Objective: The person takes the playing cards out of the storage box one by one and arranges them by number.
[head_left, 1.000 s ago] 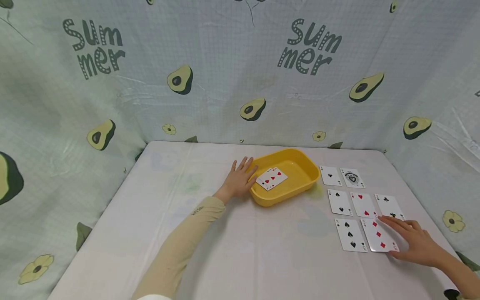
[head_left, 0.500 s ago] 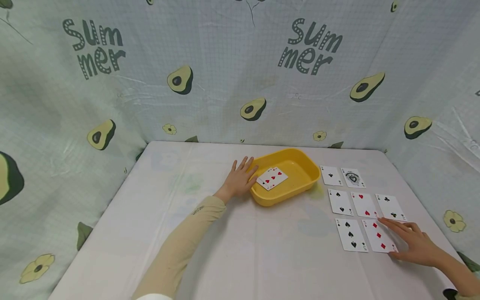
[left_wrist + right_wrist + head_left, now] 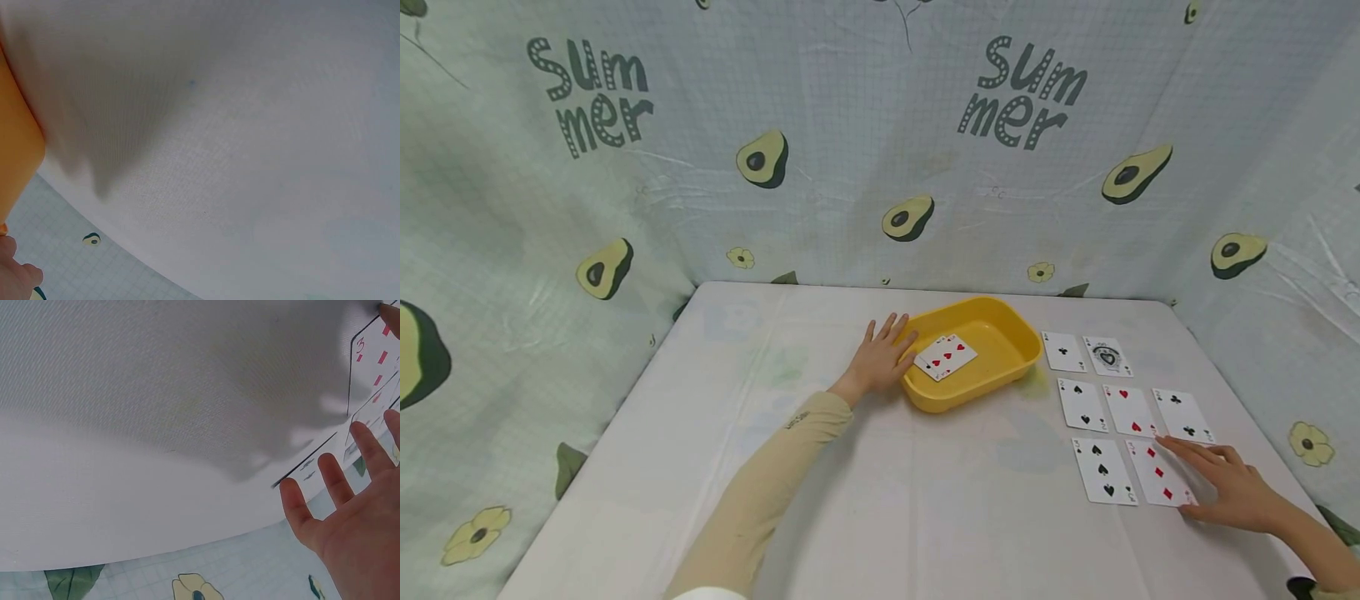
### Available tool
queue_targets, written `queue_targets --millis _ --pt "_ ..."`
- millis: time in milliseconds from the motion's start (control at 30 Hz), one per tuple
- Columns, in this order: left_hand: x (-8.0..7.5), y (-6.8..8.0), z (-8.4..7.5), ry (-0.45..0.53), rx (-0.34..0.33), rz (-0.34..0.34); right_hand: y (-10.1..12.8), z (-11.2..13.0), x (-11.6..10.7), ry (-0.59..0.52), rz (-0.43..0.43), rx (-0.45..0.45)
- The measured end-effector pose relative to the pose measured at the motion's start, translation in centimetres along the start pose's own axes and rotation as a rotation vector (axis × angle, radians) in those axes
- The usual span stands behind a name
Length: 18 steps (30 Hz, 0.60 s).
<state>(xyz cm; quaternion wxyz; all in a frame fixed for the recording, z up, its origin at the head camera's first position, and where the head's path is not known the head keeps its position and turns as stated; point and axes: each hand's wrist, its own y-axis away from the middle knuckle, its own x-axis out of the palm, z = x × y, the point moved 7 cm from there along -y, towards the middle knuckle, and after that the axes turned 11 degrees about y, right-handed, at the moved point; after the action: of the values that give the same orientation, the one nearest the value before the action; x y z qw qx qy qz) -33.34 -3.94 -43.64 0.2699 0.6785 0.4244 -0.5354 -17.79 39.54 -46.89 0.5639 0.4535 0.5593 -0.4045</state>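
My left hand (image 3: pixel 876 360) rests at the left rim of a yellow plastic tray (image 3: pixel 1000 340), fingers spread and thumb over the edge. Inside the tray lie a few playing cards (image 3: pixel 946 357), a hearts card on top. In the left wrist view the tray's side (image 3: pixel 17 137) shows with part of the hand (image 3: pixel 17 272). At the right, my right hand (image 3: pixel 1234 492) reaches over the table, its fingers extended. Its thumb and index tips are at the right corners of the three of diamonds (image 3: pixel 1157 472), which lies face up. The right wrist view shows these spread fingers (image 3: pixel 297 503).
Left of the three of diamonds lies the three of spades (image 3: pixel 1103 472). Behind are the two of spades (image 3: pixel 1082 406), two of hearts (image 3: pixel 1129 410) and two of clubs (image 3: pixel 1182 415), then two aces (image 3: pixel 1063 352). A printed cloth (image 3: pixel 820 108) hangs behind the white table (image 3: pixel 760 500).
The near right corner of the three of diamonds has settled slightly leftward against the thumb since the earliest frame. Both hands stay almost where they were.
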Motion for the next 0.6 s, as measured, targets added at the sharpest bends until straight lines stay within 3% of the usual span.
queue_targets --millis 100,300,600 --pt "0.0 0.0 0.0 0.007 -0.001 -0.002 0.0 0.0 -0.2 -0.001 -0.005 -0.006" --pt "0.1 0.0 0.0 -0.003 -0.001 -0.008 -0.5 0.4 -1.2 0.025 -0.100 -0.071" --pt "0.4 -0.1 0.1 0.007 0.001 -0.013 -3.6 2.9 -3.2 -0.024 -0.166 -0.131"
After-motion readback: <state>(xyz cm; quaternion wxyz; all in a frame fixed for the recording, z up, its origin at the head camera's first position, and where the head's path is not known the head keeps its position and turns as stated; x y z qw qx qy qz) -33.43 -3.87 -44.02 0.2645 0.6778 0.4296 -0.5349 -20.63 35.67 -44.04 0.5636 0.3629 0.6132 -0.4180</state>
